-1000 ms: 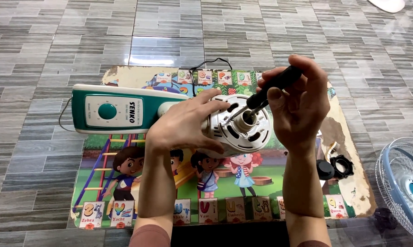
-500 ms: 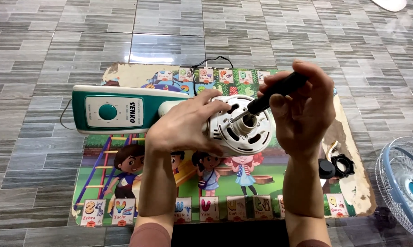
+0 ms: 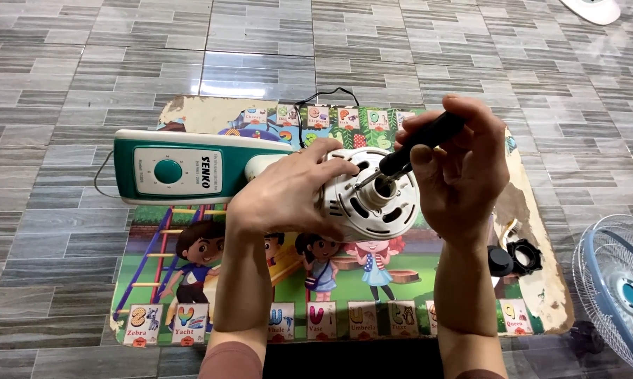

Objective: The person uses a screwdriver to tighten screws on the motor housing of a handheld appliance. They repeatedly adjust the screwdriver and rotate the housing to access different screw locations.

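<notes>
Head view: a white fan motor housing (image 3: 368, 191) is gripped by the left hand (image 3: 288, 191) above a colourful picture mat (image 3: 211, 281) on the tiled floor (image 3: 64, 63). A black-handled screwdriver (image 3: 408, 151) is clasped in the right hand (image 3: 464, 175), tip at the housing's centre. Two black knobs (image 3: 513, 258) lie nearby.

One fan motor (image 3: 372, 193), one screwdriver (image 3: 408, 151), two black knobs (image 3: 513, 258)

My left hand (image 3: 288, 193) rests on the round white plastic fan motor housing (image 3: 369, 193), lying on the picture-printed floor mat (image 3: 190, 281). My right hand (image 3: 464, 179), right of it, holds the black-handled screwdriver (image 3: 418, 144) at its centre. The wire fan guard (image 3: 615, 284) lies far right on the tiles.
</notes>
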